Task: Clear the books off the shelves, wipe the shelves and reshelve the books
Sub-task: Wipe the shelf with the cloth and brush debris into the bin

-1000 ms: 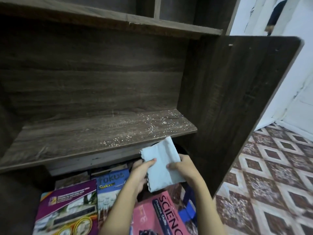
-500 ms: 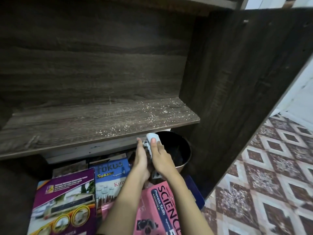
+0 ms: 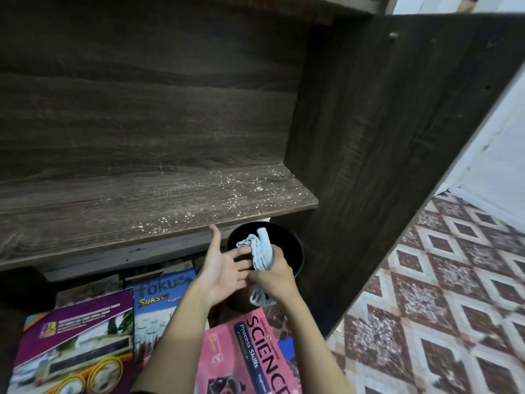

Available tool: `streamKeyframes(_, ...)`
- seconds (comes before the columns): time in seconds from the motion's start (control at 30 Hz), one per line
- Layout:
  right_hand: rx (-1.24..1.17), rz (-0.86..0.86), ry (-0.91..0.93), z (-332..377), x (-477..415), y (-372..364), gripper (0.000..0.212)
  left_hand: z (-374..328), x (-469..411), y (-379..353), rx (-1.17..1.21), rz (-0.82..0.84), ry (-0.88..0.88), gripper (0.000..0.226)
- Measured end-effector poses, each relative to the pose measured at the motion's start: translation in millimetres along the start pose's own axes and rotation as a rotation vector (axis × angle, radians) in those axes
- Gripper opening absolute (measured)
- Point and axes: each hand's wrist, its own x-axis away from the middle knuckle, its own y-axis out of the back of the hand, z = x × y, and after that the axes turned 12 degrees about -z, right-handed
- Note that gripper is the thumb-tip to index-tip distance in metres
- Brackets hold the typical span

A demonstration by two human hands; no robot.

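Books (image 3: 76, 336) are lying covers up in a loose pile below the shelf (image 3: 113, 220). Pale dust (image 3: 227, 191) is speckling the shelf's right end. Just under the shelf's front edge, the right hand (image 3: 274, 278) is gripping a bunched cloth (image 3: 262, 247) in a fist over a black bucket (image 3: 291, 251). The left hand (image 3: 223, 267) is lying open beside it, palm turned inward, thumb pointing up at the shelf edge and fingertips touching the cloth.
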Motion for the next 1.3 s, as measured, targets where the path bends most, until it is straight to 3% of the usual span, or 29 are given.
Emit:
streamKeyframes(0.2,0.020,-0.102,-0.029,-7,-14,7,0.054,5,-21,-10,-0.276,-0.011,-0.104,0.101)
streamKeyframes(0.3,0.044,-0.164,-0.073,-13,-21,11,0.048,13,-34,-18,-0.316,-0.035,-0.139,0.080)
streamKeyframes(0.37,0.047,-0.229,-0.121,-14,-24,17,0.043,22,-44,-23,-0.406,-0.095,-0.228,0.051)
streamKeyframes(0.43,0.043,-0.276,-0.158,-16,-28,24,0.043,31,-62,-22,-0.842,-0.235,-0.454,0.025)
streamKeyframes(0.53,0.094,-0.310,-0.159,-15,-30,34,0.042,48,-80,-22,-1.669,-0.193,-0.668,0.054)
streamKeyframes(0.63,0.186,-0.310,-0.116,-12,-29,41,0.040,69,-98,-23,-1.961,-0.152,-0.684,0.055)
streamKeyframes(0.87,0.281,-0.300,-0.038,-1,-27,47,0.045,87,-132,-21,-2.082,-0.184,-0.722,0.037)
streamKeyframes(1.07,0.301,-0.318,-0.014,4,-30,51,0.044,73,-122,-31,-1.993,-0.284,-0.887,0.029)
streamKeyframes(1.13,0.299,-0.315,-0.012,5,-29,52,0.044,65,-118,-33,-2.009,-0.286,-0.864,0.023)
streamKeyframes(1.3,0.289,-0.328,-0.014,7,-27,54,0.043,40,-107,-42,-2.149,-0.308,-0.850,0.033)
